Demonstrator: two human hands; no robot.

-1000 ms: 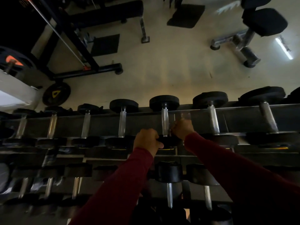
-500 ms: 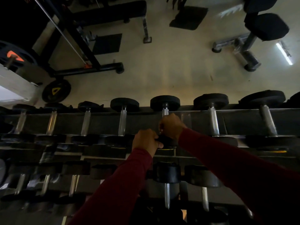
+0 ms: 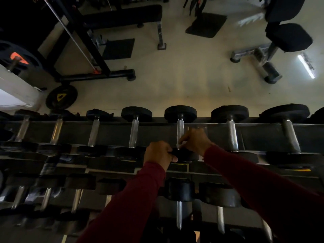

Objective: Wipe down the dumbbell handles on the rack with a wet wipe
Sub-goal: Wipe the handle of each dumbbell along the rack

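Observation:
A row of black-headed dumbbells with chrome handles lies across the top tier of a dark rack (image 3: 259, 135). My left hand (image 3: 158, 154) grips the near head (image 3: 185, 155) of the middle dumbbell. My right hand (image 3: 195, 141) is curled round the lower end of that dumbbell's handle (image 3: 180, 130), with a bit of white wet wipe (image 3: 181, 144) showing between its fingers. Most of the wipe is hidden in the hand. The upper part of the handle is bare.
Neighbouring handles stand left (image 3: 135, 133) and right (image 3: 232, 135) of the held one. A lower tier holds more dumbbells (image 3: 179, 191). Beyond the rack lie pale floor, a flat bench (image 3: 122, 14), a weight plate (image 3: 61, 97) and a padded machine (image 3: 287, 37).
My right hand slid from the right of the handle up onto it, then down to its lower end. My left hand has stayed on the near head.

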